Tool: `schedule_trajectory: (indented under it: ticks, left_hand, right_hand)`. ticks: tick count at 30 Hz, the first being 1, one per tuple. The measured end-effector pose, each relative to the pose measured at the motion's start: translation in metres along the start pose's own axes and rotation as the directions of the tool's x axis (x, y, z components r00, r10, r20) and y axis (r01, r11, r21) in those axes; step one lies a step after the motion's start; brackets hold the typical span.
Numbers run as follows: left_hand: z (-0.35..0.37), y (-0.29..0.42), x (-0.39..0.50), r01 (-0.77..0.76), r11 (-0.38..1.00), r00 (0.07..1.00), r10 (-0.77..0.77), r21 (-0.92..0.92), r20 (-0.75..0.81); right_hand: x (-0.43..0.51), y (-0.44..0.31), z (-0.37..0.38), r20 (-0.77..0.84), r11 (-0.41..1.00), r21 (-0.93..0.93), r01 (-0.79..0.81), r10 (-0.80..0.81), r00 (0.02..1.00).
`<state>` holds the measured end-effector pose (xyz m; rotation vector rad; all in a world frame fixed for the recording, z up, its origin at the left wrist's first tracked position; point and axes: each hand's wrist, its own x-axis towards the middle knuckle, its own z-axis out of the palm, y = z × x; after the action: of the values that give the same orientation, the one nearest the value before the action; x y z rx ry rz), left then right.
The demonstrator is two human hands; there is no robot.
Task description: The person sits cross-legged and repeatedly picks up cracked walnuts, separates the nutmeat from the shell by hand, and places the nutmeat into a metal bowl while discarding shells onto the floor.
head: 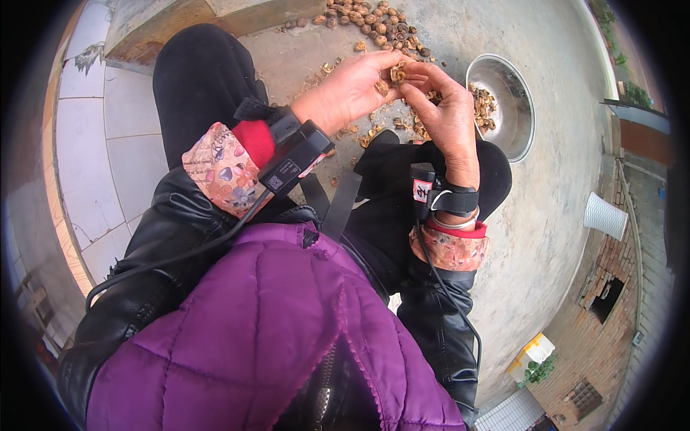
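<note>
My left hand is raised above the floor, palm partly up, with a broken walnut piece lying against its fingers. Between the fingertips of both hands is a cracked walnut, its pale inside showing. My right hand grips this walnut from the right with thumb and forefinger; its other fingers are partly hidden. Below the hands, broken walnut shells lie scattered on the concrete floor. A metal basin stands just right of my right hand, with walnut pieces gathered on its near left side.
A pile of whole walnuts spreads over the floor beyond my hands. A concrete step edge lies at upper left. White tiles run along the left. Farther right are a white woven basket and a brick wall.
</note>
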<state>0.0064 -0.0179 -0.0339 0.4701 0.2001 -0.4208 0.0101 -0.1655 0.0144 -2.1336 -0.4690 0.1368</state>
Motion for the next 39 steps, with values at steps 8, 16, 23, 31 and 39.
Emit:
schedule_trajectory:
  ticks: [8, 16, 23, 31, 39]
  left_hand:
    - [-0.001, -0.003, -0.004, -0.064, 0.985, 0.997, 0.071, 0.159, -0.037]
    - [-0.004, -0.001, -0.003, -0.079, 0.952, 0.996, 0.065, 0.295, 0.055]
    - [-0.004, -0.001, -0.002, -0.066, 0.932, 0.998, 0.057, 0.356, 0.036]
    - [-0.002, -0.002, 0.0, 0.026, 0.977, 1.0, -0.024, 0.212, -0.013]
    - [-0.001, 0.003, -0.001, 0.008, 0.983, 0.975, -0.048, 0.183, 0.216]
  right_hand:
    - [-0.001, -0.002, -0.002, 0.048, 0.996, -0.089, 0.026, -0.022, 0.999]
    - [-0.001, 0.0, -0.01, 0.11, 0.999, -0.054, 0.005, 0.001, 0.994]
    - [-0.002, 0.003, -0.005, 0.095, 0.997, -0.063, 0.049, -0.043, 0.995]
    - [-0.002, 0.001, -0.003, 0.094, 0.955, -0.271, 0.121, -0.099, 0.991]
    - [-0.003, 0.001, -0.007, 0.03, 0.977, -0.181, 0.115, -0.111, 0.993]
